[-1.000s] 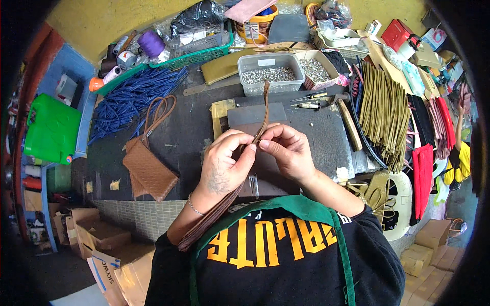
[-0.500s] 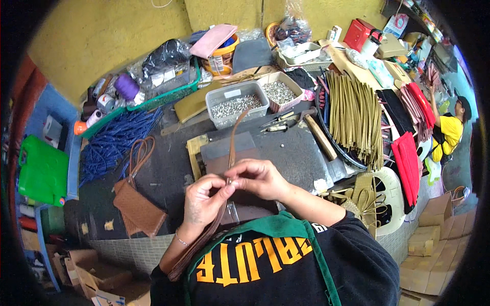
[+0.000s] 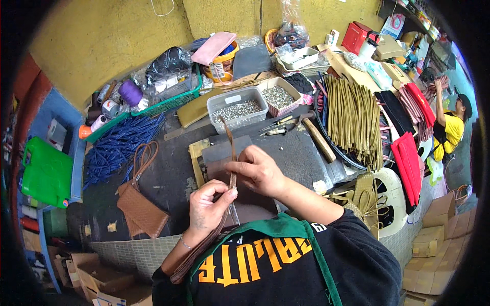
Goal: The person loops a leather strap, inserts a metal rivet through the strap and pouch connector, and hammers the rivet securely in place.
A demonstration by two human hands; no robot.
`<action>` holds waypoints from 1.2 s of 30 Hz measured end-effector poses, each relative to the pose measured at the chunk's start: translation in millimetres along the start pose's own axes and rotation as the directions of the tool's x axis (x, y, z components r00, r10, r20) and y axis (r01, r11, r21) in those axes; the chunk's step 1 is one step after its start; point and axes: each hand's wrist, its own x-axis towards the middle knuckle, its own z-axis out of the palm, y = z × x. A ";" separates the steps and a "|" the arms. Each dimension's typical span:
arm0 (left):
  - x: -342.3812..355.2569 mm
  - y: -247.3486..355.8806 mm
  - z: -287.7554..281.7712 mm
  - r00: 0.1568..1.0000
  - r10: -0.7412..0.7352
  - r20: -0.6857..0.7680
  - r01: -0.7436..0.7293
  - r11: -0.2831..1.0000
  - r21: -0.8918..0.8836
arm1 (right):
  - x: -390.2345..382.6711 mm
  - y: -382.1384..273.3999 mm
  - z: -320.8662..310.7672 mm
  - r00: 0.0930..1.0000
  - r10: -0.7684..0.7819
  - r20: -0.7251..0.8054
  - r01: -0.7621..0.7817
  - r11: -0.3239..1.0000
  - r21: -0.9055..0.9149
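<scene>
Pinching strap (image 3: 233, 149) in left hand (image 3: 208, 205), over board (image 3: 258, 206); curling right hand (image 3: 256, 172) at its upper part, grip too blurred to tell. Best held firm below, flat and untwisted above, without creasing.

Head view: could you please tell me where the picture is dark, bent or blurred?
In the head view, black fills the corners; also in the head view, the blue shelf bends near the left rim, and the right hand looks slightly blurred.
</scene>
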 end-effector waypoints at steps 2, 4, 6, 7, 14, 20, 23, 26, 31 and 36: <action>-3.7 2.6 0.6 1.000 0.013 -0.001 -0.013 0.999 0.032 | -0.8 6.3 -4.0 0.999 -0.030 0.021 0.033 0.984 -0.176; -9.7 5.4 -2.3 1.000 0.019 -0.004 -0.019 0.998 0.067 | 0.8 15.2 -5.4 0.999 -0.033 -0.036 0.023 0.967 -0.256; -11.8 7.3 -5.9 0.996 -0.030 0.079 0.034 0.998 -0.055 | 3.1 28.7 -9.7 0.998 -0.004 -0.063 -0.017 0.943 -0.332; -12.9 11.2 -6.7 0.994 -0.048 0.096 0.057 0.994 -0.098 | 3.9 39.0 -10.4 0.995 -0.021 -0.093 -0.014 0.932 -0.362; -19.4 23.2 -11.1 0.994 -0.005 0.107 0.018 0.993 -0.118 | 9.4 88.5 -19.2 0.982 -0.017 -0.188 -0.066 0.903 -0.425; -19.2 16.6 -19.0 0.994 0.006 0.112 0.000 0.998 -0.057 | 17.2 134.3 -36.6 0.952 0.125 -0.279 -0.237 0.879 -0.414; -22.7 4.0 -21.7 0.997 0.005 0.072 -0.009 0.998 0.063 | 28.7 132.6 -49.4 0.904 0.159 -0.396 -0.311 0.882 -0.355; -25.4 -5.5 -23.0 0.998 0.052 0.043 -0.060 0.971 0.232 | 30.1 138.2 -52.2 0.748 0.442 -0.496 -0.337 0.896 0.290; -30.7 -3.0 -17.5 0.987 0.066 -0.149 -0.041 0.986 0.163 | 31.6 70.4 -63.5 0.710 0.667 -0.223 -0.007 0.324 0.946; -29.3 9.3 -16.8 0.975 0.203 -0.088 -0.161 0.923 0.348 | 18.9 60.2 -62.4 0.732 0.663 -0.157 0.035 0.193 0.980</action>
